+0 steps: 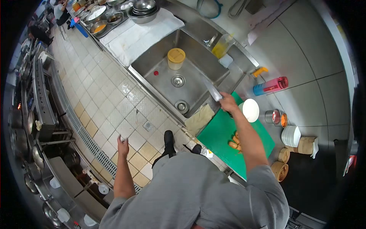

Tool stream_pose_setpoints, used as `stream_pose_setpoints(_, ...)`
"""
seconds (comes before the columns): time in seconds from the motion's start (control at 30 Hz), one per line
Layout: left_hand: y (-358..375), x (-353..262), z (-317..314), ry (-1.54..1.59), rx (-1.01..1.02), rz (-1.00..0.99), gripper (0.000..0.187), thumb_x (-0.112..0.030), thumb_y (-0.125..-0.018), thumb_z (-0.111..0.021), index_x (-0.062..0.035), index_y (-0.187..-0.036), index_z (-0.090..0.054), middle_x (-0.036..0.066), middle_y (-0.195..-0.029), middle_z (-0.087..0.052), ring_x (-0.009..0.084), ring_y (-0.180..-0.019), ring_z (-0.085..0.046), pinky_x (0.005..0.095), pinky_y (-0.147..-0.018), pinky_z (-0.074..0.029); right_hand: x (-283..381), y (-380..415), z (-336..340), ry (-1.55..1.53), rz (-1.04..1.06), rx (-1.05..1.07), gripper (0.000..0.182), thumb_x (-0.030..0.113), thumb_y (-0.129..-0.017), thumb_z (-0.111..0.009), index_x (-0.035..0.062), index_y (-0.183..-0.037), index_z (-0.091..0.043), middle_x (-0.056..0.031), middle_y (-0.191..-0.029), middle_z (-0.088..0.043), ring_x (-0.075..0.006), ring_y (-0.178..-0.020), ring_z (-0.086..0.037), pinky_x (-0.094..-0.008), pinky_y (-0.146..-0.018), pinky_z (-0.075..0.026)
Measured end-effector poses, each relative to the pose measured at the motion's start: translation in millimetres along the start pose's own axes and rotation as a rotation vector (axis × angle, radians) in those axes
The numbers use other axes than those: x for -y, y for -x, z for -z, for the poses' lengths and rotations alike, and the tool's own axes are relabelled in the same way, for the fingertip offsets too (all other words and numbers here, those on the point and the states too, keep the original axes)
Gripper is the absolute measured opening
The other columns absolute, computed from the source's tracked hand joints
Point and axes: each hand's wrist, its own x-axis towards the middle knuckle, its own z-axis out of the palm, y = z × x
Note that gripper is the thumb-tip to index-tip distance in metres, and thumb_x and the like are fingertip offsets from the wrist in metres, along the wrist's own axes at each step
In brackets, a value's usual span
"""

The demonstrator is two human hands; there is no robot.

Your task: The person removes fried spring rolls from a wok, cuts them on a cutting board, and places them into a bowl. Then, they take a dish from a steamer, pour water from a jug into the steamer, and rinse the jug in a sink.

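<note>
My right hand (227, 102) grips a knife (213, 91) whose blade points over the near right corner of the sink. Beneath that arm lies a green cutting board (213, 133), with several orange-brown food pieces (233, 144) on it; my forearm hides part of the board. A white bowl (251, 110) stands at the board's far edge, close to my right wrist. My left hand (122, 145) hangs out over the tiled floor, its fingers apart and nothing visible in it.
The steel sink (194, 82) holds a yellow-lidded tub (176, 59) and a small metal cup (182, 107). A folded cloth (200, 117) lies between sink and board. Beyond are a pink-blue bottle (270, 86), stacked white plates (291, 136) and bamboo steamers (279, 171). Stoves (45, 95) line the left.
</note>
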Motion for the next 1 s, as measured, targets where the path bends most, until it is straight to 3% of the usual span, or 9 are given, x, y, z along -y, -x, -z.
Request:
stream_pose_setpoints(0.17,4.7,-135.8,-10.8,0.261,0.099,-0.18,0.055,-0.02,-0.099,-0.059,-0.0067,-0.148,-0.037,0.015,-0.109,-0.067,0.0188,-0.091,-0.062,0.0308,-0.08,-0.05,-22.2,-20.2,-2.5,0.072,-0.081,-0.019,0.05,0.014,-0.091,-0.058,0.0095,-0.141,-0.056,-0.0189,-0.085,-0.07,-0.0271,-0.053,-0.064,-0.0416,-0.055,-0.054)
stream_pose_setpoints(0.33,16.8,53.3,17.5,-0.106,0.194,0.094,0.066,-0.028,-0.096,-0.063,-0.002,-0.149,-0.033,0.023,-0.118,-0.065,0.0247,-0.102,-0.065,0.0363,-0.086,-0.051,-28.8,77.9,42.5,0.156,-0.167,0.077,0.046,0.014,-0.093,-0.056,0.0107,-0.139,-0.059,-0.022,-0.103,-0.071,-0.0293,-0.068,-0.07,-0.0383,-0.065,-0.055)
stream_pose_setpoints(0.4,52.8,107.8,32.5,-0.413,0.093,0.181,0.069,-0.033,-0.095,-0.067,-0.0044,-0.15,-0.035,0.026,-0.136,-0.055,0.0309,-0.118,-0.059,0.0439,-0.091,-0.051,-84.1,114.6,50.2,0.241,0.178,-0.045,0.045,0.015,-0.093,-0.058,0.0111,-0.138,-0.06,-0.0237,-0.114,-0.068,-0.0295,-0.089,-0.071,-0.0349,-0.077,-0.055)
stream_pose_setpoints(0.47,91.7,124.0,46.6,-0.039,0.106,0.442,0.055,-0.037,-0.096,-0.067,-0.0001,-0.133,-0.05,0.016,-0.098,-0.065,0.0227,-0.084,-0.063,0.0364,-0.071,-0.052,-117.7,172.2,68.3,0.157,0.219,-0.092,0.044,0.013,-0.094,-0.06,0.0112,-0.138,-0.06,-0.0212,-0.111,-0.069,-0.0267,-0.1,-0.067,-0.034,-0.084,-0.053)
stream_pose_setpoints(0.53,100.4,101.4,33.9,-0.057,0.014,0.339,0.046,-0.035,-0.097,-0.066,0.0009,-0.123,-0.055,0.013,-0.091,-0.064,0.0189,-0.078,-0.06,0.033,-0.067,-0.05,-99.0,252.2,103.8,-0.245,-0.191,-0.083,0.044,0.008,-0.094,-0.061,0.0084,-0.137,-0.059,-0.015,-0.104,-0.07,-0.0228,-0.089,-0.067,-0.0324,-0.079,-0.053)
stream_pose_setpoints(0.7,23.6,-19.0,-72.7,0.103,0.014,-0.381,0.021,-0.017,-0.102,-0.057,0.0035,-0.102,-0.06,0.002,-0.079,-0.054,0.0097,-0.068,-0.047,0.0265,-0.059,-0.04,-262.3,341.9,117.9,-0.457,-0.186,-0.562,0.047,0.003,-0.094,-0.06,0.0084,-0.14,-0.055,-0.0035,-0.082,-0.06,-0.0142,-0.071,-0.059,-0.029,-0.066,-0.051)
stream_pose_setpoints(0.8,56.0,-210.8,-181.7,0.334,0.251,-0.5,0.014,-0.011,-0.101,-0.056,0.0019,-0.102,-0.061,0.0,-0.085,-0.055,0.0086,-0.075,-0.047,0.024,-0.067,-0.041,-354.1,334.4,89.2,-0.063,-0.059,-0.908,0.043,0.009,-0.094,-0.063,0.0107,-0.137,-0.059,-0.0059,-0.08,-0.06,-0.0192,-0.071,-0.062,-0.0351,-0.066,-0.052)
stream_pose_setpoints(0.9,112.5,-330.2,-296.6,0.185,0.547,-0.899,0.031,-0.002,-0.095,-0.062,0.0023,-0.125,-0.06,0.009,-0.113,-0.062,0.013,-0.098,-0.061,0.0273,-0.084,-0.052,-361.0,328.1,75.5,0.54,-0.353,-0.865,0.038,0.015,-0.092,-0.065,0.0124,-0.13,-0.065,-0.0119,-0.092,-0.065,-0.0275,-0.078,-0.065,-0.0413,-0.069,-0.053)
stream_pose_setpoints(1.0,190.6,-393.2,-384.6,-0.277,0.767,-1.094,0.045,-0.01,-0.09,-0.07,-0.0092,-0.133,-0.059,0.018,-0.127,-0.062,0.0252,-0.108,-0.065,0.0322,-0.083,-0.055,-397.9,314.3,53.3,0.459,-0.443,-0.793,0.036,0.02,-0.092,-0.065,0.0147,-0.128,-0.066,-0.0147,-0.106,-0.065,-0.0338,-0.094,-0.064,-0.0451,-0.079,-0.052)
